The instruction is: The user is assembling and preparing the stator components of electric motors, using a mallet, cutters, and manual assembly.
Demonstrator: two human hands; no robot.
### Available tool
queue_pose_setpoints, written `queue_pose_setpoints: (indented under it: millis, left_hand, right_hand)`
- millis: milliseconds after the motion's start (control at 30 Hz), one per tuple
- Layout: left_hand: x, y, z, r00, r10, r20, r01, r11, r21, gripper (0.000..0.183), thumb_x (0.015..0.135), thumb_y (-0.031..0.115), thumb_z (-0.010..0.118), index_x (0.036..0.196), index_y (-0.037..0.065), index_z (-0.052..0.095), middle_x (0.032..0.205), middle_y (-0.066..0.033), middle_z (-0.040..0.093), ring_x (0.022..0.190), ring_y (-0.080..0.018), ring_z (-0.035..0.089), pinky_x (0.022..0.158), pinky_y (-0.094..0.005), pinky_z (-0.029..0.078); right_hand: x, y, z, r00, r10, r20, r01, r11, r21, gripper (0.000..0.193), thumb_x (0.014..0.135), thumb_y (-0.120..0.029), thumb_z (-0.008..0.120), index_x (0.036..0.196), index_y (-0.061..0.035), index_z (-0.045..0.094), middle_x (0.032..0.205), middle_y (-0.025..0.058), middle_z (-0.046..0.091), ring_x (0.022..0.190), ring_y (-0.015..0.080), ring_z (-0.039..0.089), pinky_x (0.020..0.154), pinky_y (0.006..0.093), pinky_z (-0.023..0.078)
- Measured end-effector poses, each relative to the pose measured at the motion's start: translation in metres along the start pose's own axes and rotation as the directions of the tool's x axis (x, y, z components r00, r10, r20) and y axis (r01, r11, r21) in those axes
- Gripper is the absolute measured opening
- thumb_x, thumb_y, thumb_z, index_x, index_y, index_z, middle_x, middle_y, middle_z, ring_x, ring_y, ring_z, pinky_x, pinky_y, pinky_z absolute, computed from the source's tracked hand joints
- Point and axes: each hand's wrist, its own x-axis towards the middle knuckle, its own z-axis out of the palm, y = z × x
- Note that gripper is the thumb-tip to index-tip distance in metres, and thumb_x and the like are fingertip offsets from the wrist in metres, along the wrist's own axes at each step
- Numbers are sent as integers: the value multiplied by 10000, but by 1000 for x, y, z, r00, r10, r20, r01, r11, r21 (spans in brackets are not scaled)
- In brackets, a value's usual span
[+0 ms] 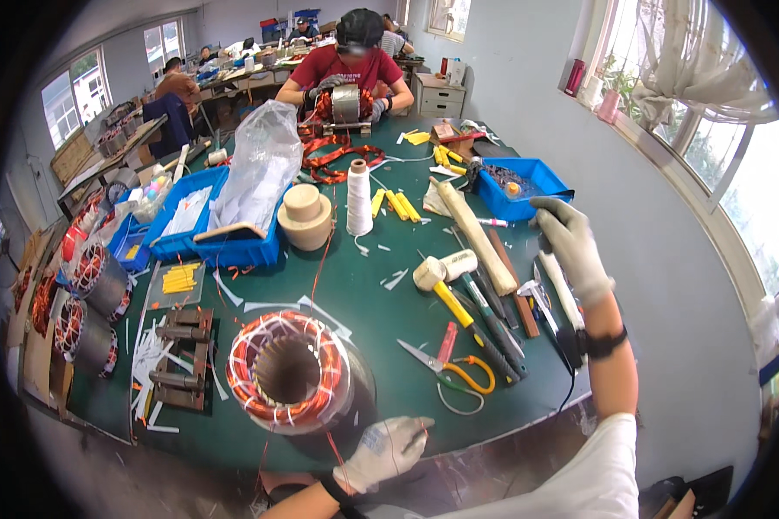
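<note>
A motor stator [355, 394] stands upright at the near side of the green table, its copper coil ring [244, 381] laced with white cord. Close to its lower right, at the table edge, my left hand [385, 451] wears a pale glove; its fingers stretch rightward, and a thin reddish wire passes over or beside them. My right hand [573, 246], also gloved, is over the right side of the table near a blue bin [502, 208]. Its fingers reach left, with the thumb side apart and nothing visible in them. Beneath lies a pale handle [563, 290] beside calipers [541, 303].
Scissors [446, 368], mallets [450, 294] and a wooden stick [480, 238] lie right of centre. A white thread cone [359, 203], a stacked round block [305, 216] and blue bins [238, 251] stand farther off. Opposite, a co-worker [350, 69] handles another stator [346, 104].
</note>
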Motion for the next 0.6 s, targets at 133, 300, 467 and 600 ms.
queue_pose_setpoints:
  millis: [133, 300, 467, 600]
  left_hand:
    - [-9, -17, 9, 975, 148, -165, -141, 989, 54, 219, 868, 149, 602, 1058, 54, 654, 886, -168, 655, 790, -334, 646, 707, -404, 529]
    - [-16, -17, 3, 883, 241, -402, -250, 968, 31, 203, 816, 57, 640, 1018, 43, 655, 891, -148, 647, 739, -336, 609, 658, -398, 502]
    - [-86, -21, -38, 758, 244, -605, -132, 966, 223, 184, 781, -5, 594, 943, 62, 651, 889, -118, 631, 838, -288, 603, 759, -399, 493]
    - [-103, -21, -95, 535, -306, -787, -69, 913, -401, 151, 934, -3, 500, 1059, 27, 578, 987, -11, 585, 882, -97, 552, 804, -267, 456]
  right_hand:
    - [-127, -128, 7, 745, -569, 349, 647, 744, -167, 245, 747, 24, 642, 988, 5, 675, 842, 73, 661, 720, 188, 622, 662, 288, 494]
    - [-249, -240, 41, 681, -623, 385, 723, 486, -491, 275, 696, -352, 760, 929, -206, 759, 823, 41, 674, 646, 313, 650, 553, 371, 530]
    - [-275, -280, 61, 835, -225, 502, 506, 673, -540, 236, 674, -294, 753, 574, -129, 617, 556, 9, 577, 474, 223, 565, 451, 333, 473]
    - [-306, -300, 53, 854, -177, 489, 471, 663, -582, 261, 678, -293, 753, 548, -129, 597, 544, 5, 561, 471, 217, 559, 438, 336, 458]
